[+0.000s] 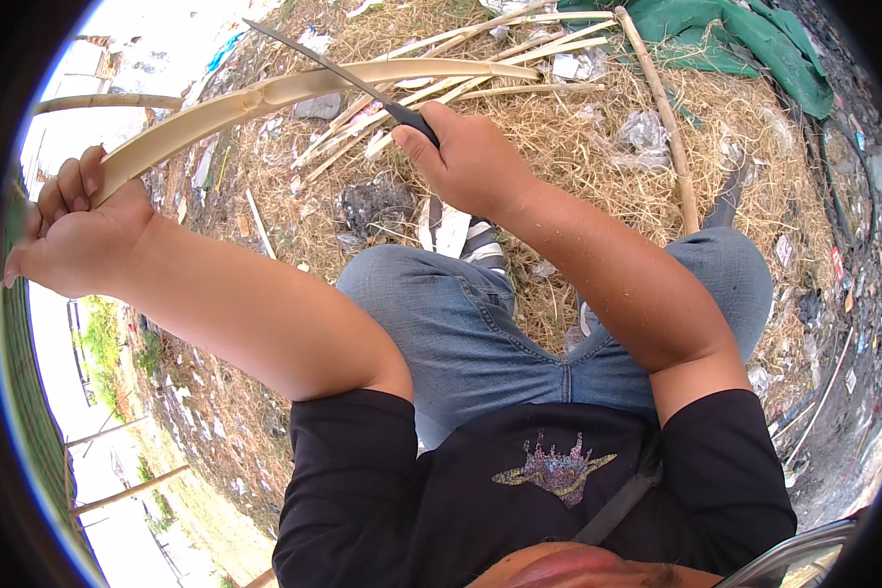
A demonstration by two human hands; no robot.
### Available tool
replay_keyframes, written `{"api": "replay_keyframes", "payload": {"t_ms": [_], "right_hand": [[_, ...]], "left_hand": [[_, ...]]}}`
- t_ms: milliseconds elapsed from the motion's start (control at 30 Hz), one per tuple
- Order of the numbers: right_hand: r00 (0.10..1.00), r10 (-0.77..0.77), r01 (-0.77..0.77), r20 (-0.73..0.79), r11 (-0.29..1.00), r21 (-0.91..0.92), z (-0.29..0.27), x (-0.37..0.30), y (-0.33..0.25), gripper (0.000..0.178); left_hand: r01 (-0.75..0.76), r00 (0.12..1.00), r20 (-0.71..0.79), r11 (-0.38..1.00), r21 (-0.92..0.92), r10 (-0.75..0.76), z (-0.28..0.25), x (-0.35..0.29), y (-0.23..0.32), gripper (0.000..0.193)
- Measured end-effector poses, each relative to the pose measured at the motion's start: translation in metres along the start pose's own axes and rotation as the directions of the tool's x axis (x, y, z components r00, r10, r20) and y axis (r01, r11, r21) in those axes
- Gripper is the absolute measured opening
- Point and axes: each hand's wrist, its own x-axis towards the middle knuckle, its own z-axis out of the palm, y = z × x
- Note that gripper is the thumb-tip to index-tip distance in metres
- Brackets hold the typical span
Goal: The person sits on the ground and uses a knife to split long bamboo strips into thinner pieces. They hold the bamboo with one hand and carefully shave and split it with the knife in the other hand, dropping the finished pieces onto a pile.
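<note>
A long split strip of bamboo [235, 106] slants up from the left, its pale inner side showing a joint along its length. My left hand [90, 223] is closed around its near left end, out at the far left. In my right hand [468, 157] is a knife [333, 67] with a dark handle and a long thin blade. The blade crosses over the bamboo, pointing up and left; whether its edge touches the strip I cannot tell. My right fingers wrap the handle, the thumb lying along it.
Several split bamboo strips [441, 95] lie on the straw-covered ground [559, 147] ahead. A bamboo pole [661, 122] runs along the right, beside a green cloth [755, 49]. Clear plastic scraps [645, 137] and a dark lump [375, 204] lie near my bent legs [431, 294].
</note>
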Motion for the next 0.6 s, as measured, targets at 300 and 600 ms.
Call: {"api": "replay_keyframes", "payload": {"t_ms": [300, 600], "right_hand": [[0.974, 0.226, -0.225, 0.022, 0.974, -0.034, -0.008, 0.019, 0.051, 0.05], [0.968, 0.251, -0.252, 0.026, 0.967, 0.03, -0.006, -0.017, -0.004, 0.044]], "left_hand": [[0.056, 0.997, -0.049, 0.998, 0.004, -0.056, -0.002, 0.007, -0.003, 0.055], [0.063, 0.998, -0.012, 0.996, -0.055, -0.064, -0.041, 0.034, 0.062, 0.037]]}}
